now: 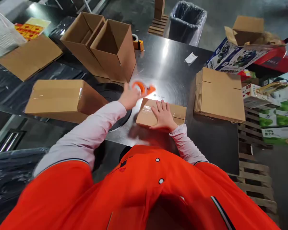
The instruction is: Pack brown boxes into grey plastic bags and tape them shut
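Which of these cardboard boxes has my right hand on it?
The small closed cardboard box directly before you: your right hand lies on top. The larger closed box and two open boxes sit further left.

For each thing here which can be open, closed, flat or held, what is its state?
Tape dispenser: held in left hand, blurred
Small box: closed, under right hand
Left box: closed
Two tall boxes: open, upright
Cardboard stack: folded flat
Bin: open, lined
Blue-white box: open
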A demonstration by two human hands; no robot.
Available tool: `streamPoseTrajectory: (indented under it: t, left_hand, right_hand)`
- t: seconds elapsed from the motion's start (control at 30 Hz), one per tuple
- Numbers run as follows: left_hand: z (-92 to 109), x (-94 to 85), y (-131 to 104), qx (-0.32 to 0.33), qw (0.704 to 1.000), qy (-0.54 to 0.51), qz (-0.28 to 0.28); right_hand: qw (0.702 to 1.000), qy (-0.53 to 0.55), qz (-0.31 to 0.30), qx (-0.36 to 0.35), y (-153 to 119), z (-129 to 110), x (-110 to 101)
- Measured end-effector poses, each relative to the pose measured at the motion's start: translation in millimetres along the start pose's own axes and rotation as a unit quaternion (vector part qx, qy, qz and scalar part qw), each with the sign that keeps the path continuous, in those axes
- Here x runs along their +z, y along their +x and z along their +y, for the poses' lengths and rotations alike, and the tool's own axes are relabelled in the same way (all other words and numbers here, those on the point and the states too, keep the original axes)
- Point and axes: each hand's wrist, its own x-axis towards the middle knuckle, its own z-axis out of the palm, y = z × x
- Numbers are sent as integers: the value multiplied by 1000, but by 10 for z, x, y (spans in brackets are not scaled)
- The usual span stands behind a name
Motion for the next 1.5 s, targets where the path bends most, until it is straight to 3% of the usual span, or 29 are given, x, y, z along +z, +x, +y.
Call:
streamPoseTrajectory:
  t: [0.07,0.13,0.23,0.33,0.4,0.47,0.5,0.53,0.6,0.67,0.7,0.77,0.87,0.93,1.03,1.1,1.17,1.27,1.4,1.43,1.5]
  left_hand:
    - [71,129,30,50,995,22,-78]
    - [88,83,32,58,993,55,-89]
    - [57,-259,-72,-10,997,77,15]
    - [35,-629,-277,-100,983,56,140]
    - [65,-712,-386,-175,964,44,196]
    - [151,-586,-426,-282,932,35,227]
    - [211,-447,-420,-321,923,28,210]
    - [275,-273,-401,-337,926,19,168]
    - [385,105,-349,-304,952,-5,44]
    - [424,385,-322,-236,970,-30,-47]
    - [406,454,-329,-216,974,-37,-60]
    - [302,442,-387,-202,978,-40,-24]
    - [76,196,-546,-196,974,-41,109]
    - [-37,30,-677,-195,965,-52,168]
    - [-100,-59,-874,-194,964,-64,170]
    - [-94,-14,-963,-192,967,-68,152]
    - [-69,51,-997,-184,973,-71,117]
    - [-18,63,-978,-150,985,-64,64]
    - [22,-207,-924,-63,996,-44,50]
    - [25,-321,-914,-53,996,-37,57]
    - [29,-567,-896,-59,994,-12,88]
  right_hand:
    - [1000,2,1,4,-17,-10,-6]
    - [1000,9,1,9,-29,-19,-17]
    - [999,31,9,31,42,-25,-57]
    - [991,60,53,107,261,-26,-110]
    - [978,72,88,176,445,-38,-131]
    - [966,73,103,224,600,-72,-140]
    - [964,70,104,235,653,-93,-146]
    - [963,67,104,240,686,-107,-157]
    - [964,72,100,234,687,-76,-208]
    - [967,88,94,222,602,81,-299]
    - [966,93,91,222,529,209,-354]
    - [962,88,83,245,328,506,-450]
    - [949,84,50,300,-56,770,-475]
    - [932,93,30,348,-326,651,-401]
    - [911,120,1,395,-719,99,-227]
    - [939,173,-57,292,-942,-283,-131]
    - [970,185,-104,122,-1091,-486,-105]
    - [996,55,-65,-41,-1120,-355,-150]
    - [989,-45,-19,-141,-831,32,28]
    - [989,-42,-15,-139,-720,31,113]
    - [997,-29,13,-72,-470,-129,257]
